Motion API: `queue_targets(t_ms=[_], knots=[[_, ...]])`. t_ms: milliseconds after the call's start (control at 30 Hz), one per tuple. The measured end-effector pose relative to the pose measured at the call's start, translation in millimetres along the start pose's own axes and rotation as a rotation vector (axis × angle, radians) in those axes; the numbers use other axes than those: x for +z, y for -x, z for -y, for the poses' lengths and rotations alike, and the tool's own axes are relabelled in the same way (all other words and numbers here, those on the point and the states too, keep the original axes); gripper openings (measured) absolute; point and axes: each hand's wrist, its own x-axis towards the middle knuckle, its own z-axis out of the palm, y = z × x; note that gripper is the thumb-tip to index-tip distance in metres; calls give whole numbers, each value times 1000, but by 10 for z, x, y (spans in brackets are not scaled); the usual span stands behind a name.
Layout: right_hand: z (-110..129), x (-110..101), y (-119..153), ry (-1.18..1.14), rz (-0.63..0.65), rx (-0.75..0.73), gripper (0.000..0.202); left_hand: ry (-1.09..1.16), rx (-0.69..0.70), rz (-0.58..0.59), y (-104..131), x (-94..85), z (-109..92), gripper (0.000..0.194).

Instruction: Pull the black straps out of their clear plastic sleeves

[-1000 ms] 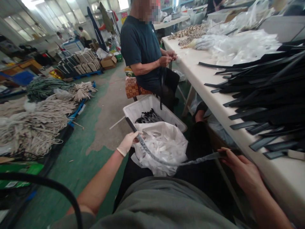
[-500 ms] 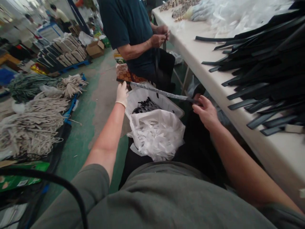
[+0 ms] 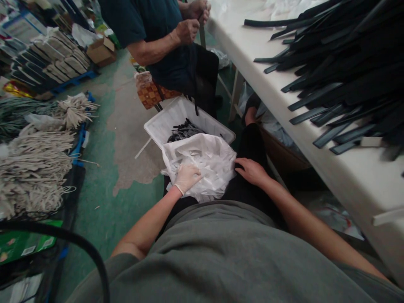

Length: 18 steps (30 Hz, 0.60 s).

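Note:
My left hand (image 3: 187, 176), in a pale thin glove, is over the near left part of a white bag (image 3: 172, 153) full of thin whitish plastic pieces (image 3: 213, 172). Its fingers are pressed together among the pieces; what they hold is too small to tell. My bare right hand (image 3: 252, 170) is at the bag's right edge, above my dark trouser leg, with thumb and fingers a little apart and nothing visible between them. Behind the bag, a white bin (image 3: 158, 123) holds short black strips (image 3: 186, 128).
Long black strips (image 3: 347, 84) hang over the edge of a white table (image 3: 353, 176) at the right. A person in a dark shirt (image 3: 151, 21) sits ahead, both hands raised together. Bundles of pale cords (image 3: 38, 168) lie at the left, near an open cardboard box (image 3: 102, 51).
The long dark strip stretched between my hands is no longer visible there. Both hands came down and closer together, the left onto the bag, the right beside it. The view has shifted.

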Motion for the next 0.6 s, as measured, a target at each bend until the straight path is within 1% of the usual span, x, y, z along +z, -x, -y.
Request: queue_targets(t_ms=[67,167,267,333,367,400,433,467,567,600], knots=[[46,26,16,49,24,-14,30,42,-9,-33,-61,-23,-1,16],[76,40,29,91,31,-16,29,144,-33,-109,-175,-188,24,16],[116,14,27,110,-9,5,30,309,-105,-196,-288,-461,46,17],[204,-27,5,98,-80,34,30,458,-161,-228,-346,-663,24,21],[278,-52,-11,52,-115,50,31,541,-178,-239,-363,-758,-7,23],[373,-79,-31,-38,-122,62,32,622,-185,-254,-369,-843,-51,25],[487,-103,-53,-176,-87,65,34,693,-182,-271,-362,-915,-110,26],[617,-123,-74,-354,-4,56,39,746,-172,-290,-341,-972,-179,27],[1038,-127,-143,-913,369,20,59,813,-128,-309,-198,-1046,-403,27],[1164,-109,-170,-1050,455,28,65,809,-117,-305,-131,-1043,-464,27]])
